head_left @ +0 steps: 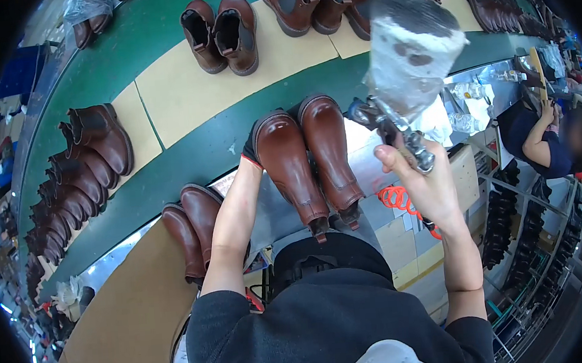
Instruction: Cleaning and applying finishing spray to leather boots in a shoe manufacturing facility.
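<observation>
Two brown ankle boots (306,157) lie side by side in front of me, toes pointing away. My left hand (251,152), in a dark glove with a red cuff, rests against the toe end of the left boot, mostly hidden behind it. Raised at the right, my right hand (417,172) grips a metal spray gun (399,133) topped by a paint-stained cup (411,51). An orange coiled hose (400,201) hangs from the gun.
A green conveyor belt (188,158) with tan sheets carries more brown boots (223,34). A row of dark boots (75,180) lines the left. Another brown pair (193,232) sits near my left elbow. A person in dark blue (545,143) works at the right beside shelving.
</observation>
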{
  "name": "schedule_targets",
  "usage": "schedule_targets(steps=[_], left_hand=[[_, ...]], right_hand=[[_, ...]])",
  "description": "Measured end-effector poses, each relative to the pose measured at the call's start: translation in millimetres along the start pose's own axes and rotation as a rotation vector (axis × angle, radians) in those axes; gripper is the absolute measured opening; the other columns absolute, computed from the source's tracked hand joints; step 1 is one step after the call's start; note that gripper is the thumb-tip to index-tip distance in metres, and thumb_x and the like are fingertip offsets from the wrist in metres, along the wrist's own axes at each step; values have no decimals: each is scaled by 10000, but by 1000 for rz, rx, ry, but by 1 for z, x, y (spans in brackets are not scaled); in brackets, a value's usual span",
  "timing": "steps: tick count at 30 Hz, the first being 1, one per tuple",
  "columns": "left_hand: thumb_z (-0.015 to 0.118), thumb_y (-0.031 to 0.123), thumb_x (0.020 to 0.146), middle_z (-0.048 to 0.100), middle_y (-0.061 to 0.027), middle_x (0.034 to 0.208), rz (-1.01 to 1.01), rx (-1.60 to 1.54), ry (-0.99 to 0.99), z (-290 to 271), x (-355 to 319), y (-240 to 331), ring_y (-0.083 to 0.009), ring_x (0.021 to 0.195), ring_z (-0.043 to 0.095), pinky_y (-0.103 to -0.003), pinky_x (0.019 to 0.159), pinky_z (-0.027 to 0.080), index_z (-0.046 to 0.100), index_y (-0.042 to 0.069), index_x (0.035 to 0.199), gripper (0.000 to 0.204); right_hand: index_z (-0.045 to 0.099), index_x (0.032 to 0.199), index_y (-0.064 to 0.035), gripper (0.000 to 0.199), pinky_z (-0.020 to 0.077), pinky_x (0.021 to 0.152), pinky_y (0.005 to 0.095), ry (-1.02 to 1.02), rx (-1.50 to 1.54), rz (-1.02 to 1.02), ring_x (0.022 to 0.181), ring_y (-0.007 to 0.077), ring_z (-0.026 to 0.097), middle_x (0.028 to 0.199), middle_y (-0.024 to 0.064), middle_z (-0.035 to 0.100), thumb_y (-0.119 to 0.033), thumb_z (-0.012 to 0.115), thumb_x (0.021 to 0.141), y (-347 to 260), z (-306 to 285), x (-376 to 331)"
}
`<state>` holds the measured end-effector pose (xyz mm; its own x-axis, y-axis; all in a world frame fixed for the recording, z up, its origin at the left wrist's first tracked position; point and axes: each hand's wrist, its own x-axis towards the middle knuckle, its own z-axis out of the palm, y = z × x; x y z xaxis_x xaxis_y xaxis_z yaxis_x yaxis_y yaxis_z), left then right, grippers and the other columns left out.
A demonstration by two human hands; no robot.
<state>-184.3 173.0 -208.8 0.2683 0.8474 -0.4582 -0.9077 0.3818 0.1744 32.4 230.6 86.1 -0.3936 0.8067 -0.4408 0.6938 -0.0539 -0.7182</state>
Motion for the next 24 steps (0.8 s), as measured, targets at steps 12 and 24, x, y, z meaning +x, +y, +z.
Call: schedule_targets(steps=[12,24], left_hand=[[468,93,953,471,-152,1331,-87,-234,-169,80,-27,8,-258,1191,501,-370,1035,429,385,13,1358,421],[484,78,943,482,-148,1326,67,48,-375,62,-19,4,-245,1188,507,-361,1029,432,376,7,1364,441]], right_hand=[[620,929,71,351,450,611,310,-87,-60,-15,591,125,509,636,107,594,-269,680,861,-6,1,0],[606,795,29,258,419,586,257,93,189,58,622,75,487,666,25,584,-209,663,876,14,-16,-19]])
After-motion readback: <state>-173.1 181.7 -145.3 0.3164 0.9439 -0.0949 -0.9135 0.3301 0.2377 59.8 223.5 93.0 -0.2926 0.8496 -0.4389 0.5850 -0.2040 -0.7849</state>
